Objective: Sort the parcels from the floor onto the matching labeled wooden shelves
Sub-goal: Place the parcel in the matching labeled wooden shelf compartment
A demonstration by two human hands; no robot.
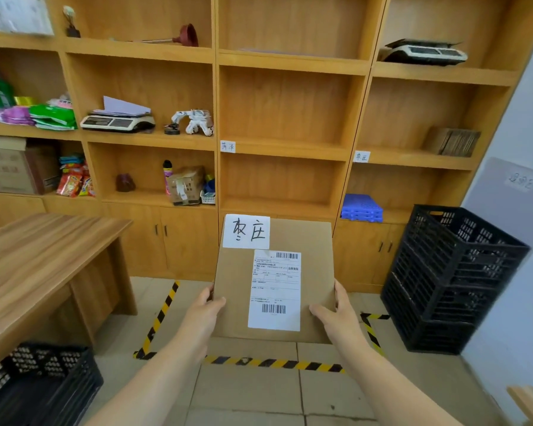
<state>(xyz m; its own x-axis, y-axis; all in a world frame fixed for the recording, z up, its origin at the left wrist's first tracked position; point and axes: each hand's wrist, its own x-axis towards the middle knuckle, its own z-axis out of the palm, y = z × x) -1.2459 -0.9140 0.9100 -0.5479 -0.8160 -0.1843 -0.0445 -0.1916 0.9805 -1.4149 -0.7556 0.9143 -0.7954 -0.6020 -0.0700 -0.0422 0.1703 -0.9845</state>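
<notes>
- Flat brown cardboard parcel [277,281] held up in mid-air at centre, face toward the camera, in front of the light wooden shelf unit [290,149]; clear of the floor and not touching any shelf.
- Left hand [204,315] grips the parcel's lower-left edge, thumb on the front; right hand [336,315] grips the lower-right edge the same way. Fingers behind the box are hidden.
- White handwritten paper tag [246,231] sits at the parcel's top-left corner (reads 枣庄); white printed shipping label w/ barcodes [274,290] below it, small print too fine to read.
- Small white shelf label on the right upright [361,156] appears to carry the same two characters; small white shelf label on the centre upright [227,146] differs.
- Open room: the centre-column compartments look bare, so does most of the right-column shelf beside the matching label, apart from a brown stack of flat card pieces [453,142] at its far right.
- Blue plastic slatted block [362,209] lies one shelf lower, right column.
- Tall black plastic lattice crate stack [450,278] stands at the right, near the cabinet doors; low black plastic crate [37,382] at bottom left, cut off by the frame edge.
- Pale wood-grain surface [34,256] on the left, top bare, left end cut off.
- Yellow-black striped floor tape [274,363] marks out a rectangle on the tiled floor under the parcel; its far side is hidden behind the box.
- Left-column shelves are cluttered (scales, packets, a plunger); details there are blurry.
</notes>
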